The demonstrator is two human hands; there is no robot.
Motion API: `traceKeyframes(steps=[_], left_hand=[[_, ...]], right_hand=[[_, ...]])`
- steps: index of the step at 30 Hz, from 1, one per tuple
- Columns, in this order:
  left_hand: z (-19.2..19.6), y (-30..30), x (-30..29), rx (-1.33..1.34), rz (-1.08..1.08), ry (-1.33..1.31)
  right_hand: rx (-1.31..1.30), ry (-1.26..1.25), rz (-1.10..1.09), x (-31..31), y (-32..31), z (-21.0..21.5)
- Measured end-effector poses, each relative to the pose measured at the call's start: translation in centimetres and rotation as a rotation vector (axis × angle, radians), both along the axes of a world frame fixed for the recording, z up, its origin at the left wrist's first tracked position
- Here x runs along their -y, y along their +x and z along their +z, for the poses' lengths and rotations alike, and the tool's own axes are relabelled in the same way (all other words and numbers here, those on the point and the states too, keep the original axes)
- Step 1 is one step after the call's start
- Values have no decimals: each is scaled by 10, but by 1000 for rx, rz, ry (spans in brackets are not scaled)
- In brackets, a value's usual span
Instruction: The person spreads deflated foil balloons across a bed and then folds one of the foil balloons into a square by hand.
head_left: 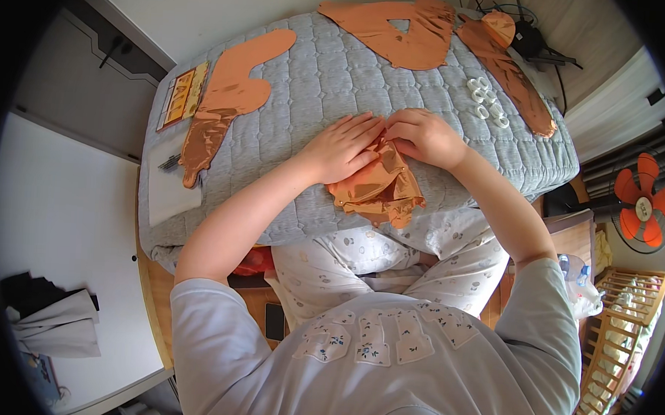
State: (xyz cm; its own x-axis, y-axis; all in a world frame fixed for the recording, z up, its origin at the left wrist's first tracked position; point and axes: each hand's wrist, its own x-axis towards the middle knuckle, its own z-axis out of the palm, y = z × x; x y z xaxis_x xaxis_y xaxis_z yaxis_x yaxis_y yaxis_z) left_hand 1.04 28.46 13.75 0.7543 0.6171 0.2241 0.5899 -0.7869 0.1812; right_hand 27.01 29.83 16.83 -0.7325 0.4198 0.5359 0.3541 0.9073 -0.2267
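Observation:
A crumpled copper-coloured foil balloon (382, 184) lies near the front edge of the grey quilted mattress (308, 88), in front of me. My left hand (344, 149) rests on its upper left part, fingers stretched out and lying over the foil. At the balloon's far end my right hand (427, 140) has its fingers curled and pinched on the foil, close to the left fingertips. Part of the foil is hidden under both hands.
Flat copper foil balloons lie around: a branched one (238, 70) at left, one with a cut-out (421, 48) at the back, a long one (512, 78) at right. White ribbon rolls (480, 95), a printed packet (183, 96) and a clear bag (172, 182) share the mattress. An orange-bladed fan (644, 208) stands right.

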Motion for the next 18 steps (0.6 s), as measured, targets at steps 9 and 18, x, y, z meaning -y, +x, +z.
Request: traceKeyframes(steps=[9,18], left_hand=[[2,-1,1,-10,2,-71],[2,1,0,33,-9,-15]], right_hand=[[30,-269,-71,9,-12,-5],[-202,-455,-124,33,-15,-3]])
